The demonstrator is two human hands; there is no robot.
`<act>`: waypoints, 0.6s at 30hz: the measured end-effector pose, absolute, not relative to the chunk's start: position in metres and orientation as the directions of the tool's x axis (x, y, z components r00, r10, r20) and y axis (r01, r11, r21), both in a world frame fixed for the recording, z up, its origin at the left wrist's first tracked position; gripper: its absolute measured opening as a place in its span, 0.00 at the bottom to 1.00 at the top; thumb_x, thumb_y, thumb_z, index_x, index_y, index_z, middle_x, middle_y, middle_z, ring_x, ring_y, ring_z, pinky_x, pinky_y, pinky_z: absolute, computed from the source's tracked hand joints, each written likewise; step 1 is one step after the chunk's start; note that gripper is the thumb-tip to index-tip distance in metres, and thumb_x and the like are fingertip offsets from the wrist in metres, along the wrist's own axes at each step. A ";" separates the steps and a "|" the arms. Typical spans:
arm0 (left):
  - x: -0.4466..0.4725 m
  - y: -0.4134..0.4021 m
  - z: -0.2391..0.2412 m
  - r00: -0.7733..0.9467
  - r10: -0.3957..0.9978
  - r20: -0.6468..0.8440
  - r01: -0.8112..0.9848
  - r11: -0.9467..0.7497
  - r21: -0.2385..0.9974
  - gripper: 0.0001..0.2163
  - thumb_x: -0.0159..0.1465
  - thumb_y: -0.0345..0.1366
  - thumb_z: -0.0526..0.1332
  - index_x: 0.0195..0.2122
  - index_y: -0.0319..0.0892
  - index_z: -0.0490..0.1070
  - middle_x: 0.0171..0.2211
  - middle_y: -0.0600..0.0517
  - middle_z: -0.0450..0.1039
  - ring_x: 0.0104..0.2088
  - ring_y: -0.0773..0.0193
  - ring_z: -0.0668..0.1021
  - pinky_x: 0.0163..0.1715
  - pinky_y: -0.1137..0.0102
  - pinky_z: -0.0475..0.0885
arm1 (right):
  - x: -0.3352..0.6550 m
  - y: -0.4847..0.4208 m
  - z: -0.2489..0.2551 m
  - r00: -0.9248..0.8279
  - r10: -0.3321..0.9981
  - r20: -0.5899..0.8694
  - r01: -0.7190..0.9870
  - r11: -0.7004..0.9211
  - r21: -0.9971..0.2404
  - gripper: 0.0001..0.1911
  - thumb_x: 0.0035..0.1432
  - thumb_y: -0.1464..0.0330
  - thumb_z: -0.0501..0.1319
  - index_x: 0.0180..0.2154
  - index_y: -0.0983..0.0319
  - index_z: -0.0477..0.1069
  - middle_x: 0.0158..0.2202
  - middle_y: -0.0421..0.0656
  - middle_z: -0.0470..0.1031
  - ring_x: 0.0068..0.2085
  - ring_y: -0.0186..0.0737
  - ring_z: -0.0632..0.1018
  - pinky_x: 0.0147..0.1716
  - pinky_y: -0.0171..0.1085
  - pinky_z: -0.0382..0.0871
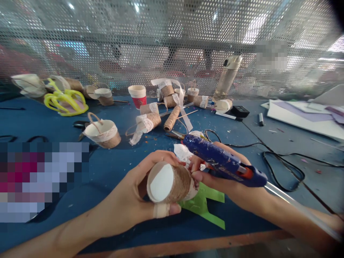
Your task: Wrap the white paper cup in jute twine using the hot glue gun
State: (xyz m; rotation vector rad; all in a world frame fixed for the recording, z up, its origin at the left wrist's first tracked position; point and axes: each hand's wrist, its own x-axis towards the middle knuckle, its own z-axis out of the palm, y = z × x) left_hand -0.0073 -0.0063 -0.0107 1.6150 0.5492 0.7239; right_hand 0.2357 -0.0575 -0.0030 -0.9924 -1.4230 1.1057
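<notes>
Head cam: left hand (134, 200) curls around a twine-wrapped cup (170, 182), thumb underneath and fingers over the top, holding it sideways just above the blue table (107, 168). Right hand (228, 179) is wrapped tight round a blue glue gun (223, 161), its tip beside the cup's rim, with green paper (206, 208) lying below.

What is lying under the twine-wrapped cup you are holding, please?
A green paper piece lies on the blue table beneath the twine-wrapped cup; the cup and right hand cover its upper part.
</notes>
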 end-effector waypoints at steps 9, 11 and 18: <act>-0.008 -0.004 -0.013 0.732 0.655 0.185 -0.027 -0.243 0.970 0.27 0.54 0.25 0.75 0.51 0.58 0.71 0.57 0.51 0.67 0.58 0.49 0.75 0.55 0.59 0.74 | 0.237 -0.060 -0.002 -0.136 0.968 0.209 0.032 0.215 -0.976 0.08 0.57 0.73 0.71 0.36 0.58 0.75 0.36 0.38 0.79 0.37 0.37 0.81 0.40 0.36 0.77; -0.008 -0.005 -0.013 0.737 0.653 0.176 -0.017 -0.243 0.970 0.27 0.55 0.26 0.74 0.51 0.58 0.71 0.57 0.51 0.67 0.58 0.49 0.75 0.54 0.59 0.75 | 0.237 -0.060 -0.001 -0.133 0.966 0.223 0.048 0.231 -0.972 0.09 0.56 0.72 0.72 0.36 0.58 0.75 0.36 0.38 0.80 0.37 0.37 0.81 0.40 0.36 0.77; -0.008 -0.005 -0.012 0.734 0.656 0.176 0.007 -0.266 0.964 0.27 0.55 0.26 0.74 0.51 0.60 0.71 0.57 0.52 0.68 0.59 0.50 0.74 0.52 0.63 0.75 | 0.237 -0.062 -0.001 -0.141 0.968 0.207 0.082 0.220 -0.972 0.09 0.57 0.74 0.71 0.36 0.58 0.74 0.35 0.38 0.79 0.35 0.38 0.81 0.37 0.37 0.77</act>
